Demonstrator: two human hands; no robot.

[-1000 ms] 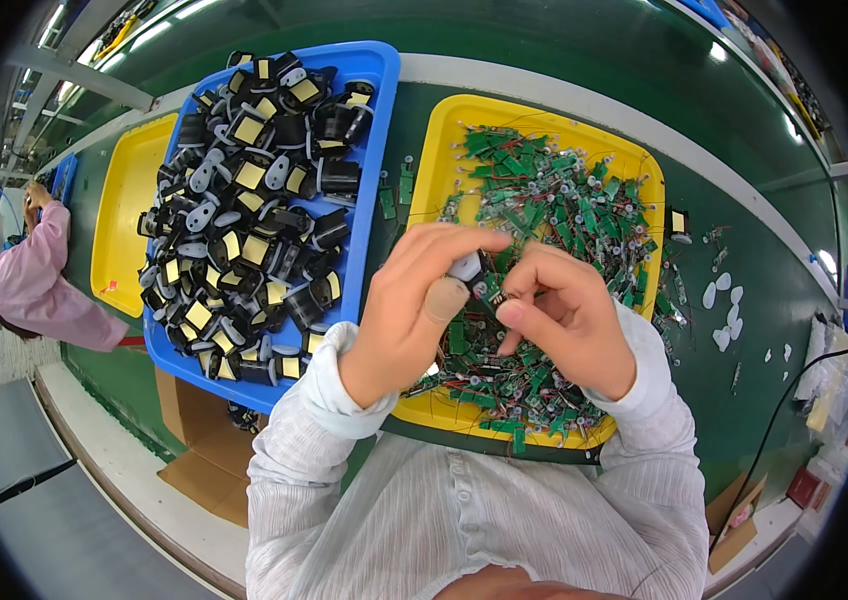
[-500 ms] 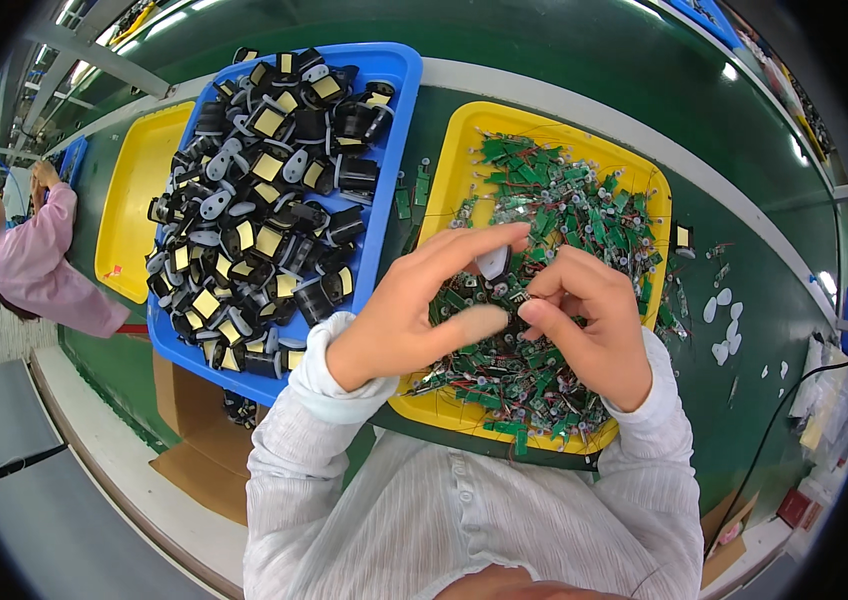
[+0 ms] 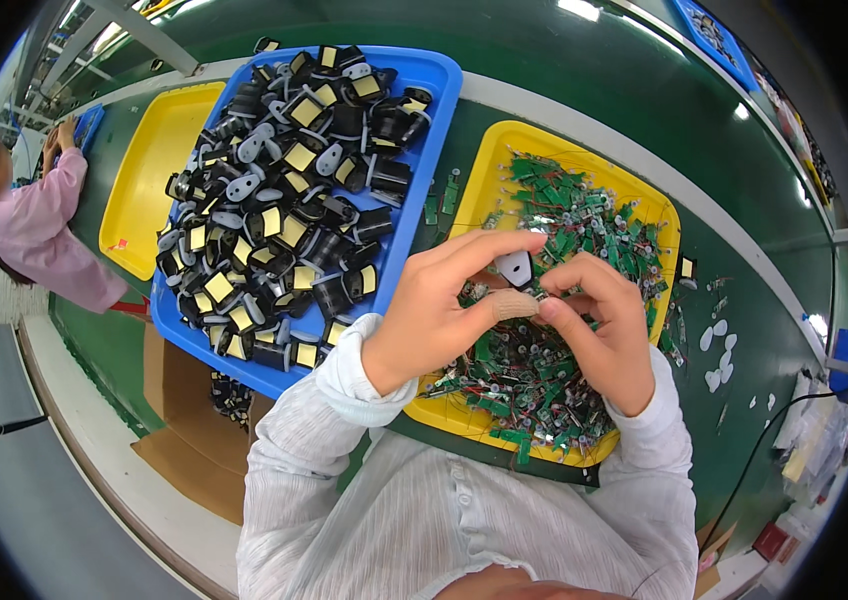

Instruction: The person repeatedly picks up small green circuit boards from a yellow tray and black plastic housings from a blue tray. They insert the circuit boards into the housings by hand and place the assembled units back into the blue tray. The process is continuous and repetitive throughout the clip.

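Over the yellow tray of circuit boards, my left hand is closed around a small housing with a grey face and black body. A beige ribbed cover wraps the left thumb. My right hand pinches at the housing's lower edge, its thumb and forefinger meeting the left thumb tip. Whatever small part sits between those right fingertips is mostly hidden, so I cannot tell its kind. Beneath both hands, green circuit boards with thin red and black wires lie heaped in the yellow tray.
To the left, a blue tray holds a pile of black and grey housings with yellow pads. Another yellow tray stands beyond it. White flat pieces lie at right. At far left sits a person in pink; an open cardboard box is below.
My hands have come together at the housing, whose grey face now shows more fully. The left thumb has moved against the right fingertips. The whole view has shifted slightly.
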